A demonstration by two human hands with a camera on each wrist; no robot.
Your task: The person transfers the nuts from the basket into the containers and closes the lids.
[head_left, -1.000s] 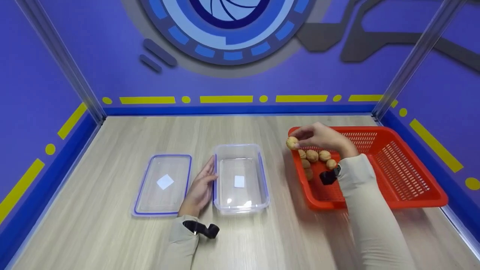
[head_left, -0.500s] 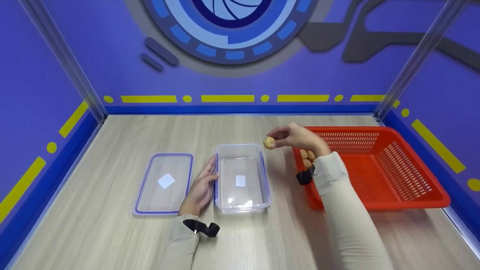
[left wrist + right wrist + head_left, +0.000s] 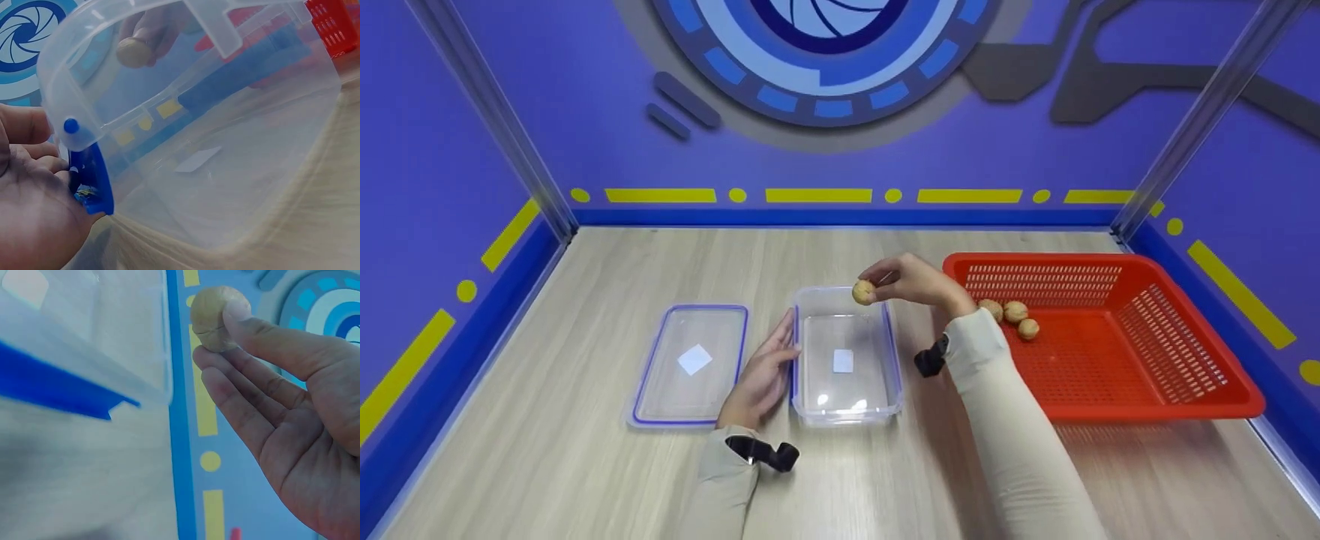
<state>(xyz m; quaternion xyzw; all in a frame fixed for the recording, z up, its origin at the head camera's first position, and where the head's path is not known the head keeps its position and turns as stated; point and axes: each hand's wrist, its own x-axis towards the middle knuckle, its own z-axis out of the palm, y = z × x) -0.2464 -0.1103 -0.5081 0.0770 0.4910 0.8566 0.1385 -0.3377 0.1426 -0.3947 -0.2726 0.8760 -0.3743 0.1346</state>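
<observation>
My right hand (image 3: pixel 915 283) pinches a walnut (image 3: pixel 863 292) between thumb and fingertips, above the far right corner of a clear plastic container (image 3: pixel 847 412). The right wrist view shows the thumb (image 3: pixel 270 337) pressed on the walnut (image 3: pixel 211 318), beside the container wall. Along the container's left side rests my left hand (image 3: pixel 757 382), fingers extended and thumb at the rim. In the left wrist view this hand (image 3: pixel 39 197) lies against a blue latch (image 3: pixel 90 174), and the walnut (image 3: pixel 135 52) shows through the clear wall. No walnut lies inside the container; a white label (image 3: pixel 843 361) shows at its bottom.
A red perforated basket (image 3: pixel 1140 411) stands at the right, with several walnuts (image 3: pixel 1015 312) at its left end, partly hidden by the right sleeve. The clear lid (image 3: pixel 679 401) with a blue seal lies left of the container. Blue panels (image 3: pixel 810 169) enclose the table.
My right hand has carried the walnut leftward from over the basket's left rim to above the container's far right corner. The left hand has stayed at the container's side.
</observation>
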